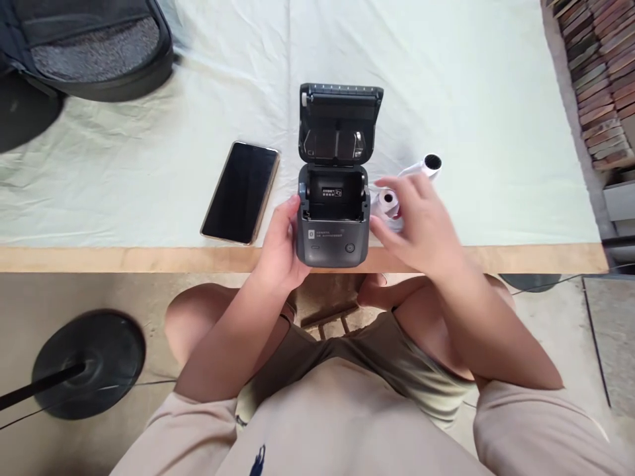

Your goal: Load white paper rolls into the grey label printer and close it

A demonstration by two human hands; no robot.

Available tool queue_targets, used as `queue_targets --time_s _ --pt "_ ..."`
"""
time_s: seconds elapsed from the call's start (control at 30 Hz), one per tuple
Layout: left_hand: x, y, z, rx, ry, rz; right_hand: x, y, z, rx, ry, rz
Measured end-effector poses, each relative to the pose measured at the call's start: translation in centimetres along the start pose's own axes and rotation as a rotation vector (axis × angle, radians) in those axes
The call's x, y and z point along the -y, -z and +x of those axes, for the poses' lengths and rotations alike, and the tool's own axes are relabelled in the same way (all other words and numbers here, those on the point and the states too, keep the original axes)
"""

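A small dark grey label printer (332, 241) stands near the table's front edge with its lid (340, 125) raised, and the paper bay shows no roll inside. My left hand (285, 248) grips its left side, thumb up against the casing. To the right of the printer, my right hand (421, 221) curls its thumb and fingers around a small white paper roll (387, 199), slightly blurred. Just behind that hand lies another white roll (432, 162) with a dark core, partly covered by the fingers.
A smartphone (241, 192) with a dark screen lies left of the printer. At the back left rests a black bag (99, 59). A pale cloth (496, 132) covers the table, with a bare wooden front edge (124, 259). Beneath, a round black stand base (89, 363) sits on the floor.
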State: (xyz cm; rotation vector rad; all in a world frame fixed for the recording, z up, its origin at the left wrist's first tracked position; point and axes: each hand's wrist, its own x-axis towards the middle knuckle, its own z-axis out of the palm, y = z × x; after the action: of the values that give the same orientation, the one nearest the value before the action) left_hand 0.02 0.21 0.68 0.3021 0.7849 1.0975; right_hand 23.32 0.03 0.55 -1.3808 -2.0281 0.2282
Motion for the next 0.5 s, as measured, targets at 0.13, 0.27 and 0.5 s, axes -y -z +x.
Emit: queue_targets --time_s 0.13,0.27,0.5 --pt "-0.2 -0.5 -0.2 -0.012 0.026 -0.032 -0.8 -2.5 -0.1 0.021 0.021 0.076" --pt "-0.6 -1.3 -0.6 -0.105 0.046 -0.059 -2.1 -2.2 0.3 -0.036 -0.151 0.465" --pt "-0.4 -1.1 -0.5 -0.043 -0.04 -0.056 -0.6 -0.3 1.7 0.015 -0.524 1.158"
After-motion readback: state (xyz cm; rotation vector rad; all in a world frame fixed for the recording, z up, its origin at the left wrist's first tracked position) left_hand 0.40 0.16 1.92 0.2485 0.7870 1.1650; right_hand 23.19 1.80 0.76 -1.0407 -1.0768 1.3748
